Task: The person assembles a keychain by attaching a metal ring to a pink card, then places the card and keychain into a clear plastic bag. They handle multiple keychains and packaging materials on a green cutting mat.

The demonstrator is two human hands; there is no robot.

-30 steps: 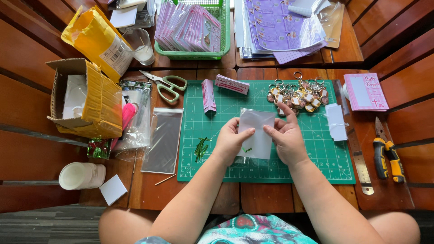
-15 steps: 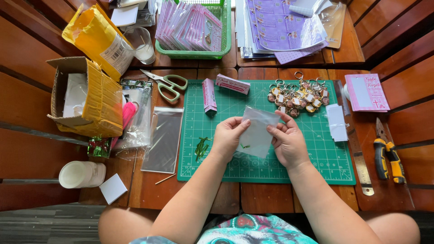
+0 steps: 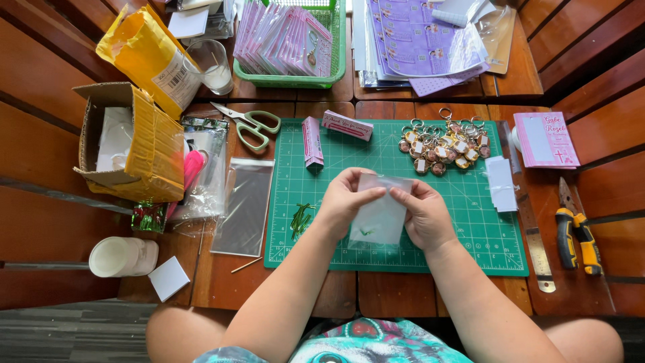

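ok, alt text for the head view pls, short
Both hands, left hand and right hand, hold a small clear plastic bag by its top over a green cutting mat. Keychains, scissors and a green basket lie around.

Green gridded mat point(image 3: 470, 228), clear pouch point(image 3: 380, 214) with a green fleck, green-handled scissors point(image 3: 252, 124), green basket point(image 3: 336, 64) far, pink boxes point(image 3: 329, 131), yellow-taped brown carton point(image 3: 144, 144) left, yellow mailer point(image 3: 144, 50), lilac sheets point(image 3: 416, 40), pink card point(image 3: 545, 140) right, yellow-and-black knife point(image 3: 578, 232), reddish-brown wood table point(image 3: 591, 114).
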